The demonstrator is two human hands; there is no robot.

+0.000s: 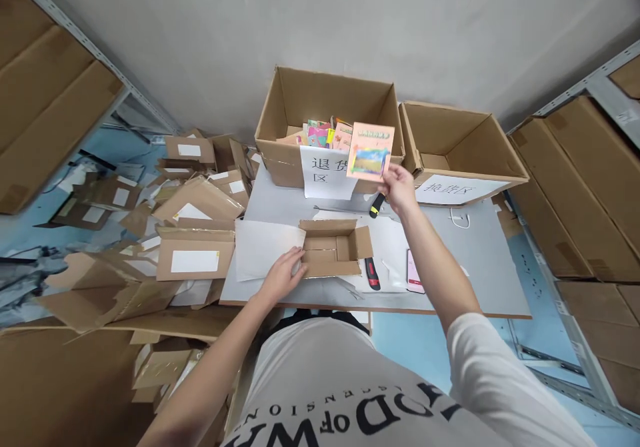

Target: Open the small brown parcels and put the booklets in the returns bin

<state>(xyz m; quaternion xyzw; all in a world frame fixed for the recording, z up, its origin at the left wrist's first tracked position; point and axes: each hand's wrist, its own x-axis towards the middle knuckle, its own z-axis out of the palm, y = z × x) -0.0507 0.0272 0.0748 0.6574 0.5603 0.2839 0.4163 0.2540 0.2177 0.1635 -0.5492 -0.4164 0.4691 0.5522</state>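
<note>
Right hand – pinching pink card (held up) | left hand – spread on small open box

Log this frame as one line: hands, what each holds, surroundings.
right hand: holds pink card above labelled box | left hand: rests on small open carton | table: cutter, phone

Phone partly hidden by right arm.
</note>
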